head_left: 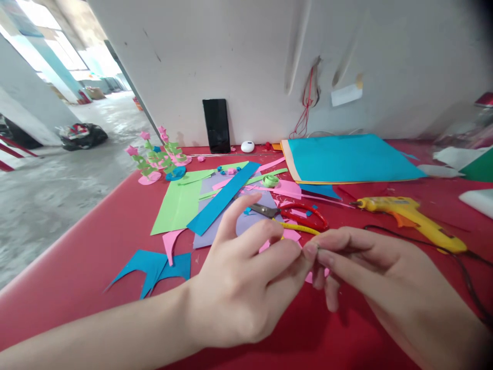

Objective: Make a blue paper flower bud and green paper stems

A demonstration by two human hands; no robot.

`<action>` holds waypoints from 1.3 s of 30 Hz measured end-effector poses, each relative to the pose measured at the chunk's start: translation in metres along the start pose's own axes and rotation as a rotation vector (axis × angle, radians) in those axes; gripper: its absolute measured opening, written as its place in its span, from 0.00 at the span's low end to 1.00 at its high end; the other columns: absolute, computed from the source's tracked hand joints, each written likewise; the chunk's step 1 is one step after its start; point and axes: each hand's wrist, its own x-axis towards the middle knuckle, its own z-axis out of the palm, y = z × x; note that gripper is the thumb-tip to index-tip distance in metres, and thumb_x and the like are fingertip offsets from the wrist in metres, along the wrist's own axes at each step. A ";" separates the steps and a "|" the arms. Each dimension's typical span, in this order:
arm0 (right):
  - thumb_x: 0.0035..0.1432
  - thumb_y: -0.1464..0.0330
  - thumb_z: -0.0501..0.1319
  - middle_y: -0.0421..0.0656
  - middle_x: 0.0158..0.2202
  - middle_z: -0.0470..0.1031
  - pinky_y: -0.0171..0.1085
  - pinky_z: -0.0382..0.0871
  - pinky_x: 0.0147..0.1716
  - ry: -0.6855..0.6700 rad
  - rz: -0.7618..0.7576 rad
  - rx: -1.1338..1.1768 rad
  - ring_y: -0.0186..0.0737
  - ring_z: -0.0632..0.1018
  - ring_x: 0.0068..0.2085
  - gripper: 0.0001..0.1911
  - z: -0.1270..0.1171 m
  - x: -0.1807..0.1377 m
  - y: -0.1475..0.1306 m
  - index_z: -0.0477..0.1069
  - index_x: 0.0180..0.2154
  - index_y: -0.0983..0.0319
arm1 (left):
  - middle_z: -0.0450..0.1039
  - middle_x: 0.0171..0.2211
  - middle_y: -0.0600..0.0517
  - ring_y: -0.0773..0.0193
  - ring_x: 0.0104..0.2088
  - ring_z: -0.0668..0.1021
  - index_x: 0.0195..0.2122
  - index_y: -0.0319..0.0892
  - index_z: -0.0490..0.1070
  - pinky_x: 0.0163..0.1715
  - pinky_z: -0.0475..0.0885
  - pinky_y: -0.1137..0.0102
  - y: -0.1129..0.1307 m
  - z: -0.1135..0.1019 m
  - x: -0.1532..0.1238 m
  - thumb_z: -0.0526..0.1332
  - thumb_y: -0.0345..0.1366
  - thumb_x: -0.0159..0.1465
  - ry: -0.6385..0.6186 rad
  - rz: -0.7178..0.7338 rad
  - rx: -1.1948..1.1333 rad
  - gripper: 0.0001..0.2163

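Observation:
My left hand (250,277) and my right hand (377,277) meet fingertip to fingertip above the red table. Both pinch at the same spot, and whatever sits between the fingertips is too small and covered to make out. The left index finger is raised away from the pinch. Just beyond the hands lie scissors (304,215) with one red and one yellow handle, partly hidden by the left hand. A blue paper strip (225,198) lies across green paper (175,205) and purple paper (206,234). A coiled green paper strip (270,180) rests near the scissors.
A yellow glue gun (416,218) with a dark cord lies at right. Blue sheets (354,156) are stacked behind. Small paper flowers (164,156) stand at back left. A phone (216,126) leans on the wall beside a white case (247,147). Blue scraps (154,267) lie at left.

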 end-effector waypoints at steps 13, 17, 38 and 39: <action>0.50 0.65 0.64 0.37 0.19 0.76 0.26 0.72 0.17 -0.032 -0.009 0.110 0.32 0.76 0.18 0.03 -0.003 -0.001 0.003 0.74 0.29 0.57 | 0.74 0.27 0.55 0.67 0.31 0.71 0.36 0.40 0.75 0.52 0.60 0.58 -0.003 -0.010 0.007 0.61 0.26 0.57 -0.052 -0.208 -0.315 0.07; 0.49 0.64 0.64 0.35 0.18 0.75 0.25 0.70 0.14 -0.038 -0.019 0.093 0.31 0.75 0.16 0.03 -0.005 0.000 0.003 0.75 0.31 0.54 | 0.75 0.27 0.53 0.68 0.30 0.71 0.38 0.36 0.74 0.45 0.66 0.65 -0.002 -0.008 0.008 0.62 0.25 0.56 -0.035 -0.386 -0.597 0.08; 0.47 0.62 0.65 0.32 0.15 0.72 0.24 0.68 0.12 0.022 0.061 0.148 0.29 0.73 0.14 0.05 -0.006 0.002 -0.003 0.73 0.25 0.55 | 0.69 0.23 0.54 0.68 0.28 0.69 0.54 0.36 0.63 0.36 0.65 0.72 0.001 -0.001 0.002 0.53 0.28 0.63 -0.211 -0.423 -0.859 0.17; 0.48 0.62 0.65 0.32 0.15 0.72 0.24 0.68 0.12 0.019 0.065 0.157 0.29 0.73 0.14 0.05 -0.005 0.002 -0.003 0.73 0.25 0.55 | 0.68 0.22 0.55 0.69 0.27 0.68 0.55 0.36 0.62 0.35 0.65 0.73 0.002 0.000 0.001 0.52 0.26 0.64 -0.206 -0.413 -0.879 0.18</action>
